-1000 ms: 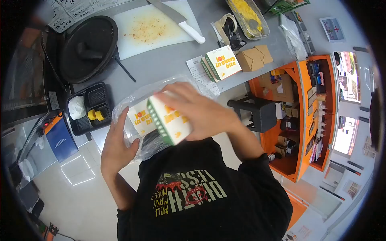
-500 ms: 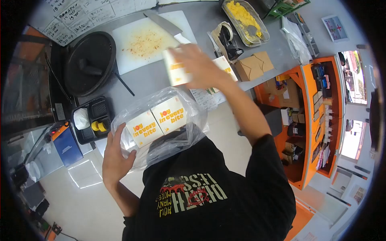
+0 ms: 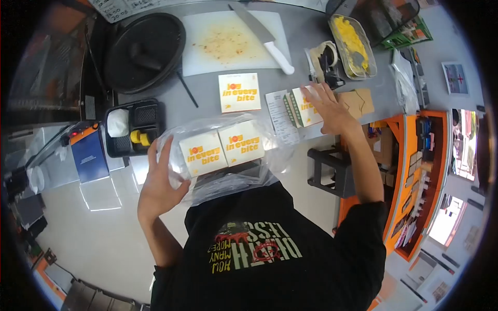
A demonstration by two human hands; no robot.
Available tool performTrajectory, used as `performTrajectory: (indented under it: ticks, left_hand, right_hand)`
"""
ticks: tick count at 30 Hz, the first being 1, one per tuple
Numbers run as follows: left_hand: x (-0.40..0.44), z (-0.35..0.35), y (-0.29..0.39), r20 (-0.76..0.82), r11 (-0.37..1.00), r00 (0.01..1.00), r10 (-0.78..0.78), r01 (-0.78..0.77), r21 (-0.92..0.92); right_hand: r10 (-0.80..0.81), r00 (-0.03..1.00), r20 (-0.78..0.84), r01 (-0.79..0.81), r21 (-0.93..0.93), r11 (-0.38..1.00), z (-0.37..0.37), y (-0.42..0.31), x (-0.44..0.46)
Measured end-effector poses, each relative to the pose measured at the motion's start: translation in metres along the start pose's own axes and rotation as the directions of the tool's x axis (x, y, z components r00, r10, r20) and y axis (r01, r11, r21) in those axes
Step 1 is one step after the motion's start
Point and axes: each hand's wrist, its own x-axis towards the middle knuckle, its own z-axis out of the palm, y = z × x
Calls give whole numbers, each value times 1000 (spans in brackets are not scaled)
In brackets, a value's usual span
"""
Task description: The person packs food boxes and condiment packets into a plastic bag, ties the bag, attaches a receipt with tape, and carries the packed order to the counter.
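Note:
Two white boxes lettered "joy in every bite" sit side by side in a clear plastic bag (image 3: 212,189): a left box (image 3: 203,154) and a right box (image 3: 242,145). My left hand (image 3: 163,184) is at the bag's left edge, thumb and fingers apart, touching the plastic. A third matching box (image 3: 239,92) rests alone on the counter beyond the bag. Farther right, my right hand (image 3: 334,111) spans another white box (image 3: 307,110), fingers over its far edge and thumb at the near side. Green-patterned sides show beside this box, next to a printed receipt (image 3: 280,111).
A cutting board (image 3: 207,28) with crumbs holds a knife (image 3: 259,31). Around the counter are a black round lid (image 3: 148,52), a black tray (image 3: 119,147), a tape dispenser (image 3: 332,65), a tub of yellow food (image 3: 350,44) and a brown carton (image 3: 360,103).
My right hand has set a box on the counter near the cutting board, let it go and moved right to another box. My left hand stays by the bag. The view has shifted.

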Motion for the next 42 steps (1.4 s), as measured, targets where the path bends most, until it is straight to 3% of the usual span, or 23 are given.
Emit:
performTrajectory:
  ticks: [2, 3, 6, 8, 11, 14, 16, 19, 22, 25, 26, 28, 29, 30, 31, 34, 35, 36, 40, 42]
  left_hand:
    - [3, 2, -2, 18, 991, 1000, 24, -21, -130]
    - [5, -1, 1, 79, 975, 995, -58, 73, -212]
    - [8, 7, -11, 26, 983, 998, 49, -44, -176]
    - [10, 8, -15, 20, 979, 998, 65, -60, -197]
    - [11, 11, -24, 26, 959, 995, 96, -86, -272]
    - [10, 6, -30, 11, 960, 991, 131, -124, -252]
    - [6, -1, -32, 0, 976, 987, 158, -157, -151]
    - [-4, -9, -28, 5, 984, 984, 180, -180, -13]
    - [-4, -9, -18, 12, 978, 978, 208, -208, -3]
    - [-3, -6, -14, -7, 981, 982, 190, -190, 25]
    - [-4, -6, -11, 0, 983, 984, 179, -179, 38]
    - [-5, -7, -5, 9, 986, 988, 151, -151, 68]
    - [-5, -8, -1, 20, 989, 991, 132, -133, 61]
    - [-5, -7, 3, 28, 992, 993, 113, -114, 55]
    - [-7, -7, 6, 42, 994, 995, 91, -93, 51]
    - [-4, -8, 6, 29, 994, 993, 113, -113, 4]
    - [-3, -9, 3, 32, 991, 991, 131, -131, 12]
    - [-2, -10, 0, 45, 989, 988, 147, -148, 18]
    - [0, -12, -4, 80, 990, 987, 137, -138, 11]
    - [2, -9, -7, 72, 988, 986, 152, -153, 4]
  right_hand:
    - [-135, 982, -128, 154, 148, 977, 27, 27, 10]
    - [-80, 982, -170, 112, 184, 977, 16, 18, 8]
    - [104, 967, -231, -17, 351, 936, -26, -23, -13]
    - [45, 956, -290, 100, 466, 879, -61, -59, -35]
    - [-316, 841, -440, 495, 388, 777, -79, -137, -43]
    - [-381, 842, -382, 540, 600, 591, -37, -219, -21]
    - [-427, 843, -328, 538, 535, 652, -3, -243, 1]
    - [-368, 905, -213, 424, 414, 805, 27, -261, 19]
    - [-364, 857, -365, 487, 340, 805, 32, -266, 9]
    - [-418, 779, -467, 627, 578, 522, 0, -214, -17]
    - [-325, 886, -331, 445, 805, 393, -14, -182, -26]
    - [-194, 947, -258, 322, 758, 567, -27, -103, -22]
    - [-166, 913, -372, 332, 446, 831, -22, -71, -10]
    - [-64, 971, -229, 120, 239, 963, -6, -57, 2]
    - [82, 991, -109, -83, -8, 997, 18, -47, 10]
    - [30, 998, -51, -29, 29, 999, 62, -15, 26]
    - [-82, 983, -165, 101, 110, 989, 69, 1, 29]
    - [-37, 976, -214, 75, 172, 982, 65, 1, 24]
    - [98, 915, -390, 51, 355, 933, -28, -47, -32]
    - [-4, 876, -483, 215, 381, 899, -70, -92, -62]
